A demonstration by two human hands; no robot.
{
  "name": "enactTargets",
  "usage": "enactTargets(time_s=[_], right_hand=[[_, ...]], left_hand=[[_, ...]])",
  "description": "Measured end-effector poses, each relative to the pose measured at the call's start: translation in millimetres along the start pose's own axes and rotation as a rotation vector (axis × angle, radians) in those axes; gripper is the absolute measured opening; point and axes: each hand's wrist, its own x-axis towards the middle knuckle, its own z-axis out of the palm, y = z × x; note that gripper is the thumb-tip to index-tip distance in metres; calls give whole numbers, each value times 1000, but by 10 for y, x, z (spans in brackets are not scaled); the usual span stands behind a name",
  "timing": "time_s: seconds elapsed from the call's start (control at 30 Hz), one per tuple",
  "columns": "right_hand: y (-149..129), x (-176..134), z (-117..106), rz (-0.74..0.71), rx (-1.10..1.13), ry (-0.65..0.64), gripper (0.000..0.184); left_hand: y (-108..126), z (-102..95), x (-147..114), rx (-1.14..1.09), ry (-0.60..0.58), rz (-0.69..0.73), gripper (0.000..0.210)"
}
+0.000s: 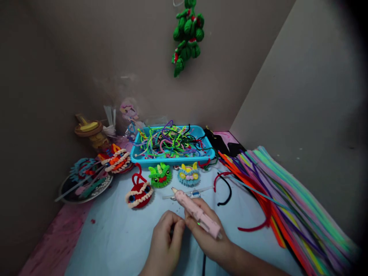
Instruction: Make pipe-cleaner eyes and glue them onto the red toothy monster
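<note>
My right hand (214,240) is wrapped round a pink pen-shaped tool (198,214), which looks like a hot glue pen. Its tip points up and left, and a small green light glows on its side. Beside it, my left hand (164,238) is closed with thumb and fingertips together; whatever they may hold is hidden. Just beyond the hands lie a red fuzzy pouch-like figure (140,196) with a cream band and blue eyes, a green dragon-like head (161,176) and a blue one with yellow ears (188,176). Clear scissors-like or stick-like items (193,193) lie behind the pen.
A blue tray (172,161) of pipe cleaner scraps stands at the back. Bundled pipe cleaners (287,199) cover the right side, with loose black (229,189) and red (253,229) pieces nearer. A metal bowl (86,196) sits left. Green figures (188,34) hang on the wall.
</note>
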Motion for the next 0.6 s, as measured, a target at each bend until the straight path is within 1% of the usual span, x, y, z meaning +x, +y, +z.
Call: enactTargets(time_s=[0.1,0.17,0.2,0.3,0.33,0.37,0.43,0.47,0.57,0.6], right_hand=[[-35,7,-2,52,12,39,25],[-68,24,-24,72,-12,116,21],[-80,34,-42,71,-33,163,19],[-78,50,-106,39,-92,240,15],[-66,47,-123,33,-99,243,16],[-53,39,-136,33,-100,237,17],[-32,12,-148,29,-80,213,19],[-27,-4,-149,19,-65,197,20],[-29,-41,-151,-16,-20,154,22],[-30,-47,-155,-19,-11,144,23]], left_hand=[[36,-57,-3,21,58,30,26],[52,-188,5,25,131,36,21],[57,-289,14,41,185,38,19],[52,-675,75,186,455,90,15],[42,-803,111,262,521,137,16],[27,-917,156,351,546,175,17],[-10,-1074,274,492,500,232,18],[-28,-1114,342,515,457,221,19],[-39,-1118,544,459,280,109,20],[-22,-1101,595,417,257,77,22]])
